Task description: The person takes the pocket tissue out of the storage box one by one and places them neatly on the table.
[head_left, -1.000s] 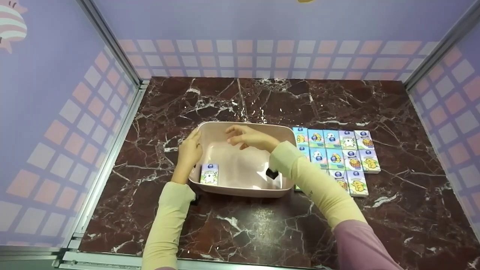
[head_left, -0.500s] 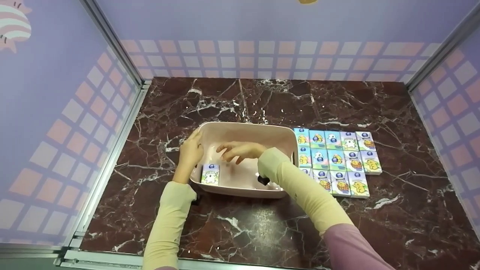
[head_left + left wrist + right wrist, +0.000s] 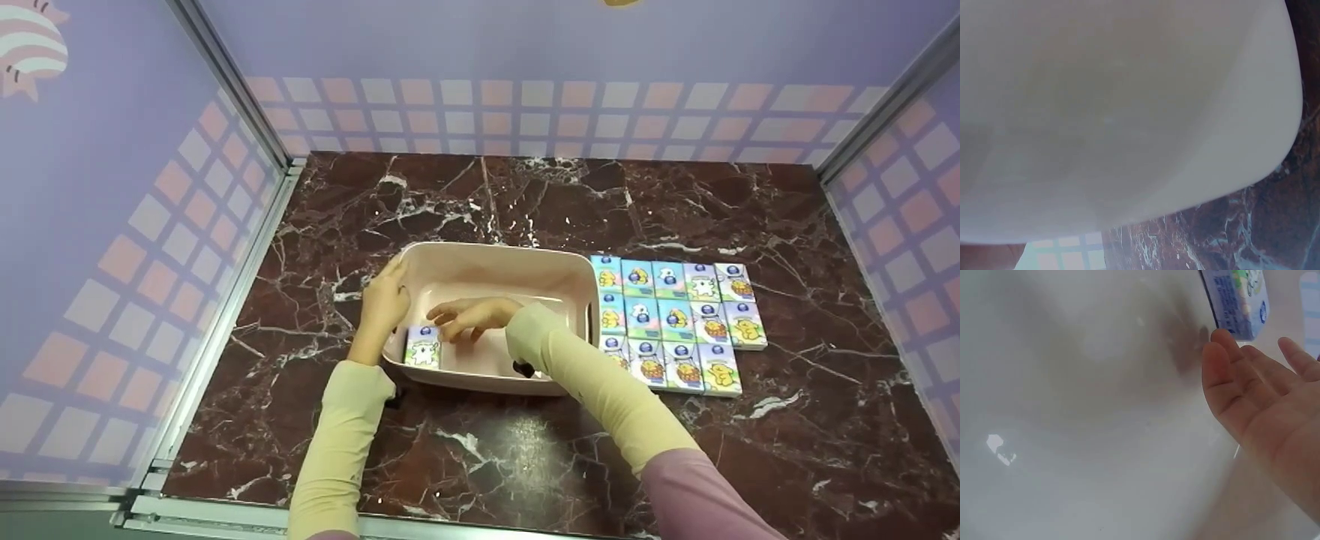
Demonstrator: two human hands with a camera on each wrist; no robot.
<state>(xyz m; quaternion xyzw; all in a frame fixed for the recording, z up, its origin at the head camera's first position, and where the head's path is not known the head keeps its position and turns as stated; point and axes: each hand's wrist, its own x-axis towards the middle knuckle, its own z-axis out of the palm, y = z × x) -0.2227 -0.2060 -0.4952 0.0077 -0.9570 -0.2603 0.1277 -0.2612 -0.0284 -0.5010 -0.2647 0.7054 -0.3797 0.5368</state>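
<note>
A beige plastic bin (image 3: pixel 502 385) stands on the marble tabletop. My left hand (image 3: pixel 384 300) rests on its left rim with fairly straight fingers; the left wrist view shows mostly the bin's pale wall (image 3: pixel 1230 146). Inside the bin, at the front left corner, lies one small cartoon-printed packet (image 3: pixel 423 351), which looks like a pocket tissue pack. My right hand (image 3: pixel 476 315) reaches into the bin just right of this packet. In the right wrist view the right hand (image 3: pixel 1275 405) has loosely bent fingers, close to the end of the packet (image 3: pixel 1238 304); whether they touch cannot be told.
Right of the bin, several similar packets (image 3: pixel 675 319) lie face up in tight rows, some by the bin's right wall. Purple panels with a checked band (image 3: pixel 517 112) enclose the back and sides. A metal rail (image 3: pixel 225 510) runs along the front edge.
My right hand has moved down and forward-left inside the bin, from above its middle to beside the packet. The left hand stays on the rim.
</note>
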